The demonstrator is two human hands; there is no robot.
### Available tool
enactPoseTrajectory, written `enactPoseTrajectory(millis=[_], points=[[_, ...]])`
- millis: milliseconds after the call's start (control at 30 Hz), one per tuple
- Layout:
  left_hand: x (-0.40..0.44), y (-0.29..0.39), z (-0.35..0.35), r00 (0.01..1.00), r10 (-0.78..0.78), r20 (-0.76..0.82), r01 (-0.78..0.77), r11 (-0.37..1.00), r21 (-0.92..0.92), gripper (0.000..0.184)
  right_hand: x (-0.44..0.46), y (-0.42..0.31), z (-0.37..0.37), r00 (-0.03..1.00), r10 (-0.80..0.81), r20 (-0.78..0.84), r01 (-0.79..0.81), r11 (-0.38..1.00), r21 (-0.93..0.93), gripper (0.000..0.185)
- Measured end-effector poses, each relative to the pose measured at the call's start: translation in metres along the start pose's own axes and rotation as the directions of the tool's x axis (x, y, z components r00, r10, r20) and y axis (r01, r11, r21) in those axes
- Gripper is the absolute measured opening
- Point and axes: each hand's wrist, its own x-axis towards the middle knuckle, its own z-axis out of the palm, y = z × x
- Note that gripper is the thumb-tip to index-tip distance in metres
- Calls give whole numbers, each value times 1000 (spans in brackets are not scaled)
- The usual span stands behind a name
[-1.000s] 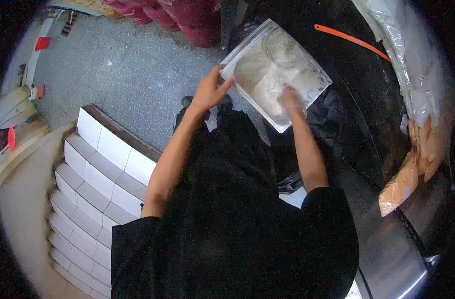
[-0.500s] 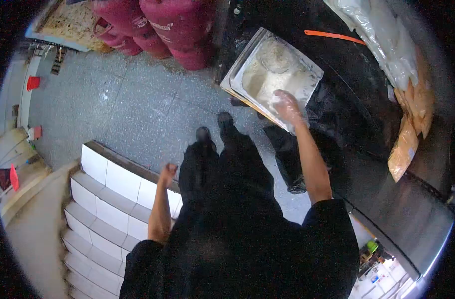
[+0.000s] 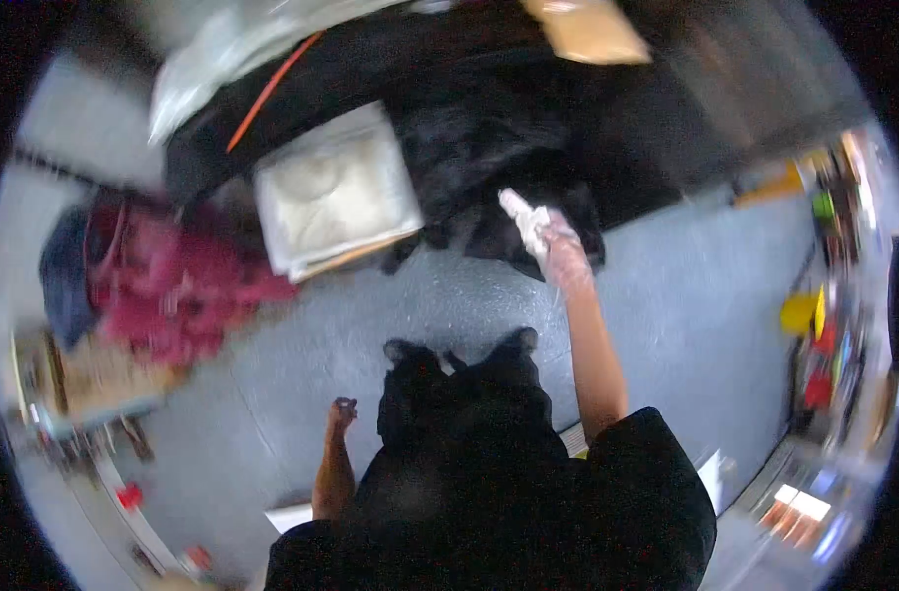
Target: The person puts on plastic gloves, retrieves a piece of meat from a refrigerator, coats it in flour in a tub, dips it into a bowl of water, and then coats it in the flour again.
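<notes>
My right hand (image 3: 564, 254), in a clear plastic glove dusted white, is closed around a long white powder-coated piece (image 3: 526, 219). Blur hides what kind of piece it is. It is held out over dark plastic bags, to the right of a rectangular tub (image 3: 403, 187). White flour-like powder (image 3: 356, 205) fills the tub, and a round bowl or sieve shape (image 3: 308, 175) lies in its far left part. My left hand (image 3: 342, 412) hangs low by my left leg, fingers curled, with nothing visible in it.
Dark red gas cylinders (image 3: 173, 281) stand on the left. A black counter (image 3: 666, 118) spans the far side, with an orange strip (image 3: 272, 94), a pale plastic bag (image 3: 208, 74) and a tan package (image 3: 592, 34). Shelves with coloured items (image 3: 814, 310) line the right.
My right hand has come out of the tub's powder, holding a white-coated piece, and now is to its right. The view has turned right; the stairs have left it. My left hand stays low.
</notes>
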Motion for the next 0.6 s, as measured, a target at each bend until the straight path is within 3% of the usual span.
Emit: enactPoseTrajectory(millis=[33,67,100,133,167,200,267,367,433,500,567,600], points=[[28,7,8,997,69,36,-75,977,200,28,-12,10,-76,991,-129,40,131,989,-72,32],[55,30,18,987,139,80,-160,908,387,27,-40,8,-133,972,-237,-9,222,926,-306,30],[76,62,44,991,112,76,-135,826,547,26,-69,6,-190,938,-341,-59,259,805,-533,28],[93,92,85,993,104,49,-109,721,684,25,-103,0,-223,878,-448,-171,122,554,-824,25],[87,128,133,976,189,108,-214,745,631,23,-137,4,-261,834,-471,-286,4,524,-852,25],[74,163,190,948,264,177,-317,766,560,22,-169,15,-306,774,-491,-400,-132,492,-860,25],[77,200,299,936,176,305,-316,800,510,21,-215,25,-395,607,-512,-607,-426,435,-793,26],[39,238,419,865,46,500,-349,771,532,21,-287,40,-500,451,-346,-823,-259,831,-492,24],[48,235,487,790,-27,613,-359,790,497,25,-321,6,-524,320,-385,-866,-308,822,-479,20],[41,230,541,786,-73,614,-384,721,577,24,-342,-18,-577,217,-398,-891,-383,805,-453,15],[38,224,578,774,-82,627,-464,601,651,18,-353,-40,-639,176,-343,-923,-206,904,-375,14],[34,214,588,772,-186,608,-385,624,680,16,-361,-54,-668,156,-337,-929,-193,911,-363,15]])
